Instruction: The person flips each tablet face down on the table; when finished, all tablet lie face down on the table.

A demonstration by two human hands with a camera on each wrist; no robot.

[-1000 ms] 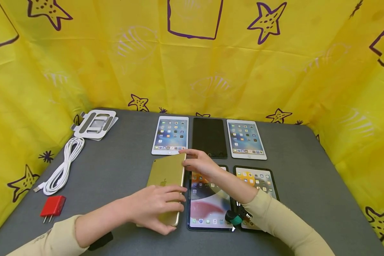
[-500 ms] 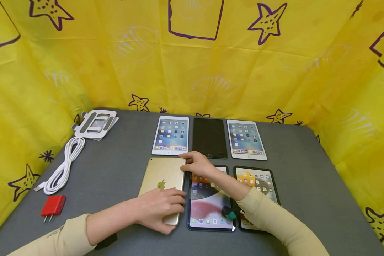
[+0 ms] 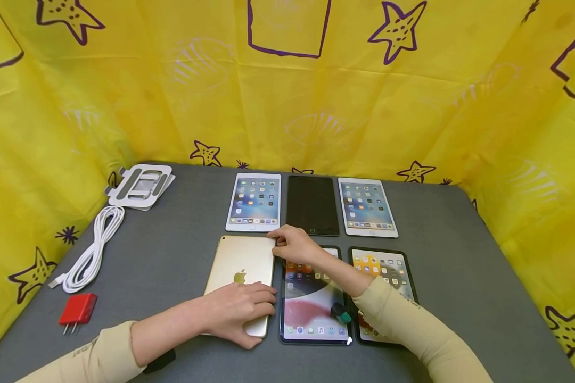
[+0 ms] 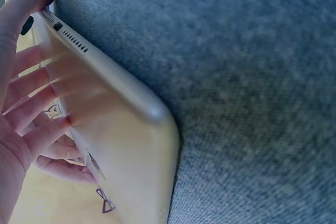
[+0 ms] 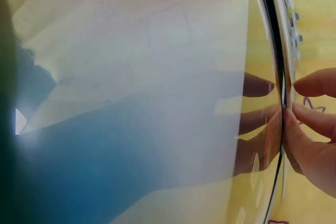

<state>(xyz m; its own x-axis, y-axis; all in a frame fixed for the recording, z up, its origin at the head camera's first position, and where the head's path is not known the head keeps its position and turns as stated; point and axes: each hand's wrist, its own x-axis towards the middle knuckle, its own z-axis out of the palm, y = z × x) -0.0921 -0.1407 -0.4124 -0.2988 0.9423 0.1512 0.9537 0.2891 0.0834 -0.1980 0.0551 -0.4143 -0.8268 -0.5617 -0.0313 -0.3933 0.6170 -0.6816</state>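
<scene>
A gold tablet [image 3: 241,260] lies on its screen with the apple logo up, at the near left of a group of tablets. Across its lower part lies my left hand [image 3: 239,311], fingers reaching to the right edge and thumb at the bottom corner. In the left wrist view the thumb of this hand [image 4: 26,66] sits by the speaker holes of the gold tablet [image 4: 126,156]. My right hand [image 3: 294,246] holds the upper right corner, with curled fingers at the edge. The right wrist view shows those fingers [image 5: 310,145] against the thin edges; the tablet's screen is hidden.
Right of the gold tablet lie two lit dark-framed tablets, a larger one [image 3: 311,314] and a smaller one [image 3: 395,266], partly under my right arm. Behind are two white tablets [image 3: 254,199] [image 3: 368,205] around a black one [image 3: 312,202]. At left are a folded stand [image 3: 141,183], white cable [image 3: 96,247] and red charger [image 3: 78,308].
The gold tablet was tilted up along its right side a second ago. Both hands have lowered it flat onto the table, and they have stayed nearly still since.
</scene>
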